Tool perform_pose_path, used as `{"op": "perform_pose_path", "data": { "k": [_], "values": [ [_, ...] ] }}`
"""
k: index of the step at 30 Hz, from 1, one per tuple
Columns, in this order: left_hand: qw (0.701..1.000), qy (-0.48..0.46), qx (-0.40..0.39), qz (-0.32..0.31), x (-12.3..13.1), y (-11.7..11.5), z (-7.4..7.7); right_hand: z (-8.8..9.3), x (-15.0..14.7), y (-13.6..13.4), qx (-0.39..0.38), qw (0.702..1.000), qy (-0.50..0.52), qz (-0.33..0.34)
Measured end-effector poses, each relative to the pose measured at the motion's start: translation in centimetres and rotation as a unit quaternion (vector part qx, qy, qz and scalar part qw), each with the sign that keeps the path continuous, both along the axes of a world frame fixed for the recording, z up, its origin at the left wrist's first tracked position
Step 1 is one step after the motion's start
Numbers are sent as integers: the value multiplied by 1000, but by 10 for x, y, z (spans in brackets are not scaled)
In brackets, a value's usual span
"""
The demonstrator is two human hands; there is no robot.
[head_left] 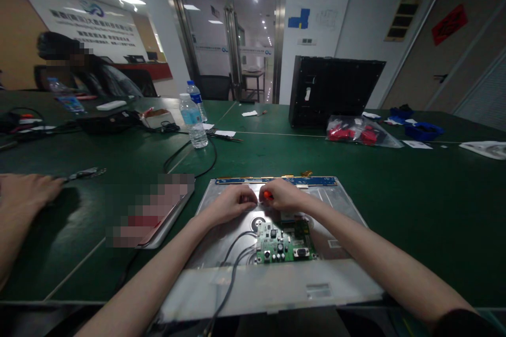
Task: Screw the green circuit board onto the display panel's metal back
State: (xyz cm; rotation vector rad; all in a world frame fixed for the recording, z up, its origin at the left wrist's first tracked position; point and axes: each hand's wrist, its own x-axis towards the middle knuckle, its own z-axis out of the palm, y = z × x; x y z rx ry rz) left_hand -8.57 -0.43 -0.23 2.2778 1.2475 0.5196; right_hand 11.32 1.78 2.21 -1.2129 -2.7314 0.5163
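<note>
A metal-backed display panel (343,221) lies before me on the green table, with a blue circuit strip (276,181) along its far edge. On its back sits a green circuit board (286,242) with black cables. My right hand (281,195) is closed around a tool with an orange-red handle (268,195); its tip is hidden, so its exact kind does not show. Close beside it, my left hand (237,202) rests over the panel just short of the strip. Its fingers are curled in a pinch, and whatever they hold is too small to make out.
Another person's hand (27,195) is at the left edge. A phone-like slab (162,216) lies left of the panel. Water bottles (193,121), a black monitor housing (336,92), a bag of red parts (356,132) and blue trays (422,130) stand farther back. Someone sits across the table.
</note>
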Motion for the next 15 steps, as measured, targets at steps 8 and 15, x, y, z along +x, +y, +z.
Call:
{"op": "perform_pose_path", "data": {
  "k": [8,15],
  "values": [
    [1000,1,-2,10,3,-2,5,26,75,7,3,994,-43,-102],
    [1000,0,-2,14,2,-2,5,13,91,-9,-39,993,-72,-82]
  ]
}}
